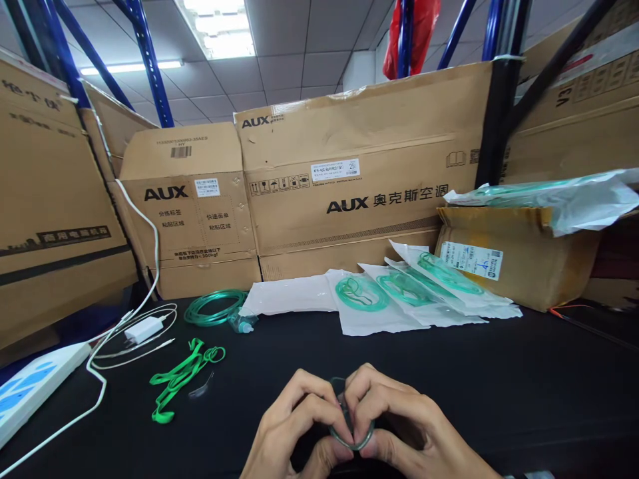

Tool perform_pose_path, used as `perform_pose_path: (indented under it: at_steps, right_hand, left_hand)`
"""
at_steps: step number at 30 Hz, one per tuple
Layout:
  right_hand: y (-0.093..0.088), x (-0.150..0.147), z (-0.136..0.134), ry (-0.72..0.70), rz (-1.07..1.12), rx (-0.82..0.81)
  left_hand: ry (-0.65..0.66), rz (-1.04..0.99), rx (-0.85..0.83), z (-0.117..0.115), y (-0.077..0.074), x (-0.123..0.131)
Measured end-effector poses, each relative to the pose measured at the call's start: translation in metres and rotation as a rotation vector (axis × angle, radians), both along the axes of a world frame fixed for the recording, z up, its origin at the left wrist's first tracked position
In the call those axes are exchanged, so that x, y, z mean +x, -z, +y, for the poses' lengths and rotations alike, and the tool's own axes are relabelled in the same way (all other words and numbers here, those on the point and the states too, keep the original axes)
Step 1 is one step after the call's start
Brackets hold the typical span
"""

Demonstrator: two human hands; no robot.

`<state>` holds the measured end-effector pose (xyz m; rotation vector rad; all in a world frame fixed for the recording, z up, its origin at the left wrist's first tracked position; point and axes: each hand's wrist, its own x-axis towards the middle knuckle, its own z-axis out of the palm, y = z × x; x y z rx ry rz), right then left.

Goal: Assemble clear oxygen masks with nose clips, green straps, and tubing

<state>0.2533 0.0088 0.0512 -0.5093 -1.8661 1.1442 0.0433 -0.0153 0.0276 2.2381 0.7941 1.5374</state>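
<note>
At the near middle of the black table, my left hand (302, 426) and my right hand (399, 419) meet fingertip to fingertip. Between them they pinch a clear, rounded plastic piece (362, 440) by its rim, one hand on each side. Fingers cover much of its middle. To the left lie a green strap (182, 376) and a small clear piece (202, 386). Farther back sit a coil of green tubing (212, 307) and a clear connector (243, 324) beside it.
White pouches with green tubing (362, 296) lie along the back, before tall cardboard boxes (349, 233). A brown carton (519, 259) stands back right with a pouch on top (564, 196). A power strip (40, 379), cables and a white charger (144, 329) occupy the left.
</note>
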Motion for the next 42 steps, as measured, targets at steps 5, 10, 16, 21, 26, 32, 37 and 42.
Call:
perform_pose_path:
  at_steps: [5, 10, 16, 21, 26, 32, 37, 42]
  right_hand:
    - [0.0007, -0.0016, 0.003, -0.01, -0.004, 0.006]
    - [0.0032, -0.003, 0.0017, -0.009, 0.029, -0.003]
    - [0.0017, 0.0001, 0.0022, -0.028, 0.028, -0.01]
    - [0.0014, 0.0011, 0.0062, -0.044, 0.018, -0.001]
    - [0.0052, 0.0002, 0.006, -0.04, 0.037, 0.018]
    - [0.0074, -0.001, 0.0065, -0.044, 0.065, 0.047]
    - [0.0063, -0.0014, 0.0075, -0.057, 0.066, 0.042]
    - [0.0, 0.0, 0.003, -0.05, -0.009, -0.054]
  left_hand:
    - [0.013, -0.001, -0.033, -0.0001, -0.0004, 0.0001]
    - [0.026, -0.029, -0.07, 0.0007, -0.0004, -0.0003]
    - [0.004, -0.051, -0.062, -0.0004, -0.0036, -0.0022]
    - [0.014, -0.052, -0.057, -0.0002, -0.0028, -0.0025]
    - [0.017, -0.052, -0.055, -0.0003, -0.0015, -0.0015]
    - [0.032, -0.024, -0.066, 0.0001, -0.0016, -0.003]
    - [0.048, -0.018, -0.061, 0.0009, 0.0005, -0.0027]
    - [0.036, -0.046, -0.093, 0.0002, 0.0001, -0.0039]
